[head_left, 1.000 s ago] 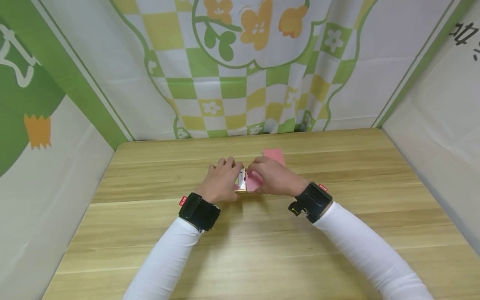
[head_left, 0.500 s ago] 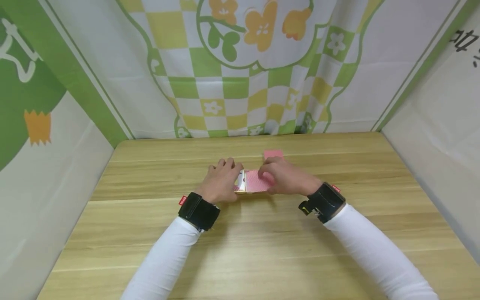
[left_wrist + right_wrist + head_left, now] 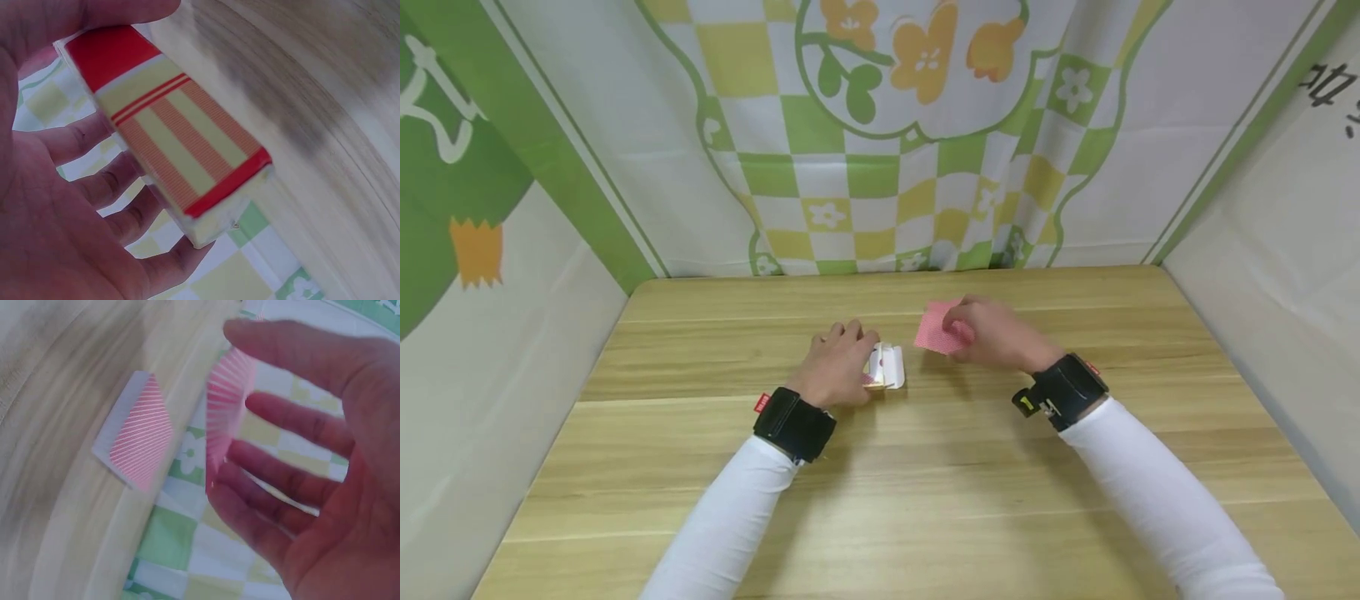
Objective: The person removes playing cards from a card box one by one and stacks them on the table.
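Observation:
My left hand [image 3: 833, 368] grips a playing card box [image 3: 178, 125] with thumb on one side and fingers on the other. Its side is red and cream with stripes, and in the head view a white flap [image 3: 893, 367] sticks out at its right end. Up and to the right, my right hand [image 3: 1000, 335] pinches a red-backed playing card [image 3: 226, 400] between thumb and fingers, above the table; whether it is one card or several I cannot tell. A stack of red-backed cards [image 3: 139, 437] lies on the table beside it, mostly covered in the head view.
A wooden table [image 3: 925, 500] lies under both hands. A green, yellow and white checked curtain [image 3: 872, 175] hangs along its back edge. Cloth walls [image 3: 490, 400] stand at the left and right sides.
My right hand has drawn the red-backed card out of the box and carried it up and right, over the stack. My left hand stays nearly in place with the box.

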Motion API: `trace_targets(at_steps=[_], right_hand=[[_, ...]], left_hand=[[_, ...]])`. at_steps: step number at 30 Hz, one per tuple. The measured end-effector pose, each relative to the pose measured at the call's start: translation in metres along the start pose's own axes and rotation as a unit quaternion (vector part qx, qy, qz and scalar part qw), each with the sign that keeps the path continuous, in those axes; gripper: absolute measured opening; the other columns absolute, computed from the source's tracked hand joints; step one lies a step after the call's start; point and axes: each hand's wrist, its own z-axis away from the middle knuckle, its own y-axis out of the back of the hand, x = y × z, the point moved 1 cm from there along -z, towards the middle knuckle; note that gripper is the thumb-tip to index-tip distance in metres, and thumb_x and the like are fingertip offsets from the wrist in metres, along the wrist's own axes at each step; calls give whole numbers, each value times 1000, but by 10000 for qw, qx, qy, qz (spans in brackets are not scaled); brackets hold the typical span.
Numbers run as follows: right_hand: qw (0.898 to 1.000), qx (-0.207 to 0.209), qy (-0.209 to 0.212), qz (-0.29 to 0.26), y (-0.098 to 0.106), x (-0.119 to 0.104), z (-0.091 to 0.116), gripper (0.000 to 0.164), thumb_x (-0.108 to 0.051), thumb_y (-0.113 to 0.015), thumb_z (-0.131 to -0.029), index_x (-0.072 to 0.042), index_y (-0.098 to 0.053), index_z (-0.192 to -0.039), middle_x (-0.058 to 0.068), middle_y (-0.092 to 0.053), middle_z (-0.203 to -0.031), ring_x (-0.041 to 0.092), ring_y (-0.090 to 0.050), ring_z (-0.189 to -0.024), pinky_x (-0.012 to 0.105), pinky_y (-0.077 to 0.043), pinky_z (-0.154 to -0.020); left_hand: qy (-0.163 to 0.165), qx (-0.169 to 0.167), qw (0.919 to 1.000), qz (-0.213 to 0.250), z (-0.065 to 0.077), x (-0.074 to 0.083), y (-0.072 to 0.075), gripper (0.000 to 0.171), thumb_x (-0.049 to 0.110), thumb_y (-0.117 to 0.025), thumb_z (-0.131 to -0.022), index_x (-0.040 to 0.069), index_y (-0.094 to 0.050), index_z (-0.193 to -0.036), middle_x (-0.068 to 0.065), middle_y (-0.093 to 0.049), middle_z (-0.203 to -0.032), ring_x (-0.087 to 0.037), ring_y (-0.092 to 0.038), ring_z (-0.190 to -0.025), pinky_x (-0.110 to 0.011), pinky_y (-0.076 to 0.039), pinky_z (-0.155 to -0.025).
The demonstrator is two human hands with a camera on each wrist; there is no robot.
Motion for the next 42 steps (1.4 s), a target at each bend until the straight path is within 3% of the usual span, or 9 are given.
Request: trace_targets(at_steps=[6, 14, 20, 24, 29, 31, 37, 42], right_hand=[[9974, 404, -588, 61, -7, 9, -11, 41, -27, -86, -80, -1, -73, -108, 11, -65, -90, 28, -58, -85, 43, -48, -77], [9851, 660, -1568, -248, -16, 11, -24, 45, -32, -82, -82, 0, -73, -112, 18, -71, -109, 34, -63, -98, 46, -51, -82], [9763, 767, -2020, -97, -22, 10, -32, 47, -36, -77, -83, 0, -74, -113, 18, -72, -110, 38, -66, -101, 48, -52, -82], [9704, 924, -2229, 51, -28, 10, -36, 37, -39, -78, -82, -3, -75, -93, 14, -72, -92, 33, -65, -84, 45, -51, -67], [9641, 1050, -2436, 113, -35, 12, -40, 42, -41, -79, -82, -9, -58, -64, 4, -54, -65, 23, -50, -62, 36, -38, -50], [9625, 1100, -2475, 163, -37, 13, -41, 44, -41, -79, -81, -10, -56, -62, 4, -52, -63, 22, -49, -61, 36, -38, -49], [9580, 1155, -2606, 321, -42, 13, -44, 41, -42, -80, -80, -5, -64, -74, 12, -64, -74, 28, -60, -66, 43, -51, -56], [9581, 1179, -2585, 368, -44, 14, -45, 44, -42, -82, -81, -3, -63, -74, 13, -64, -74, 28, -61, -65, 43, -53, -57]], left_hand=[[40, -63, 10000, 50, 1, -1, -5, 75, 13, -86, -67, 6, -57, -136, -14, -53, -122, -34, -49, -114, -61, -40, -99], [43, -4, 10000, 54, 1, -2, -6, 76, 14, -86, -67, 6, -57, -136, -13, -53, -121, -34, -49, -114, -61, -41, -98], [34, -25, 10000, 42, 1, 0, -5, 74, 14, -85, -67, 6, -57, -135, -13, -54, -122, -33, -50, -113, -60, -42, -97], [11, -48, 10000, 65, 1, 1, -4, 73, 13, -84, -67, 6, -57, -135, -14, -54, -122, -33, -49, -113, -60, -41, -98], [13, -63, 10000, 67, 0, 1, -4, 73, 14, -85, -68, 6, -57, -135, -14, -53, -123, -34, -49, -113, -60, -41, -98], [16, -68, 10000, 54, 0, 1, -4, 74, 14, -85, -68, 6, -57, -135, -14, -53, -123, -34, -49, -114, -60, -40, -98], [2, -96, 9999, 44, -1, 1, -4, 74, 14, -84, -68, 7, -56, -136, -14, -53, -124, -34, -49, -114, -60, -40, -99], [-17, -106, 9999, 51, -1, 2, -3, 74, 14, -84, -68, 6, -56, -136, -14, -53, -123, -33, -49, -114, -60, -40, -98]])
